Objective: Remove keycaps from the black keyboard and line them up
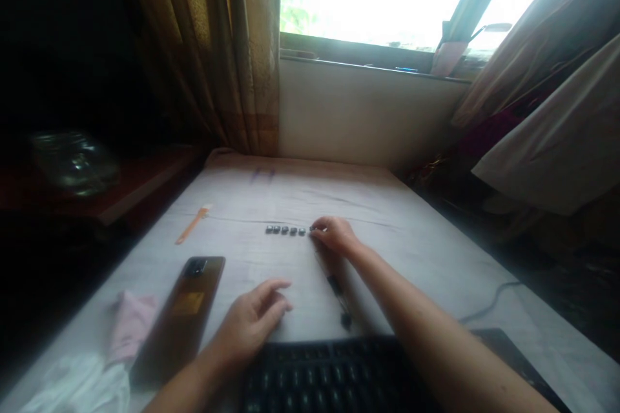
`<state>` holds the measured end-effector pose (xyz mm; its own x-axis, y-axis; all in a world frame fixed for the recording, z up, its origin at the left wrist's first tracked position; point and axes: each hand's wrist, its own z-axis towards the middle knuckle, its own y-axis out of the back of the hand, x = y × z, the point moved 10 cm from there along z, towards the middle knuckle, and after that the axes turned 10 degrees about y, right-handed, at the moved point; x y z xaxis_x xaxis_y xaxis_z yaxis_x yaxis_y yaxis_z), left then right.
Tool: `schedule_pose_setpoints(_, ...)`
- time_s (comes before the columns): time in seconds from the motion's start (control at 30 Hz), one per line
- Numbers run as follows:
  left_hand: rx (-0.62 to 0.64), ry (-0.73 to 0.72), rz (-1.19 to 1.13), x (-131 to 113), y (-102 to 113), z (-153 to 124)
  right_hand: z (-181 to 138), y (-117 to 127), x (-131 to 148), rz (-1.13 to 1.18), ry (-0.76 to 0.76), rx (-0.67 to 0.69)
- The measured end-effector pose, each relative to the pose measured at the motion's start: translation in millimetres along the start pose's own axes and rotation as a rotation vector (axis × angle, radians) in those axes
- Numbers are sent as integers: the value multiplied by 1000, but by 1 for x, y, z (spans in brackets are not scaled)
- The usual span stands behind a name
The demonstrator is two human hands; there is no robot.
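Currently, the right hand [335, 233] is pinching a small dark piece [312, 229] between thumb and fingers, beside the right end of a row of five similar pieces [285, 230] on the pale sheet [411, 258]. Meanwhile, the left hand [256, 315] is resting or hovering, loosely open, between a brown phone [180, 322] and a slim tool [334, 284], near the black keyboard [329, 374].

The keyboard [314, 377] runs off the near edge — partly hidden by the right forearm [426, 316]. The right hand [335, 234] mostly covers one dark piece [312, 228] — the row of blocks [285, 231] left of it is too tiny to identify.
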<state>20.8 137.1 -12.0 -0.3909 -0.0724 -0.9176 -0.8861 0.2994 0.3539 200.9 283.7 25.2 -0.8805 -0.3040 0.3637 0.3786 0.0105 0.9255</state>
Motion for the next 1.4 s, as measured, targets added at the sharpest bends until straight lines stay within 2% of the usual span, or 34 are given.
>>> schedule_pose_setpoints(0.33,2,-23,10,-2,1,0,2,-3,14,-102,63,82)
schedule_pose_setpoints(0.97,-9,-16,15,-4,2,0,2,-4,16,-158,79,100)
schedule_pose_setpoints(1.23,9,-7,6,-3,0,-1,-7,4,9,-115,63,71)
schedule_pose_setpoints(1.4,8,12,16,-4,0,-1,-27,15,-4,-51,50,66)
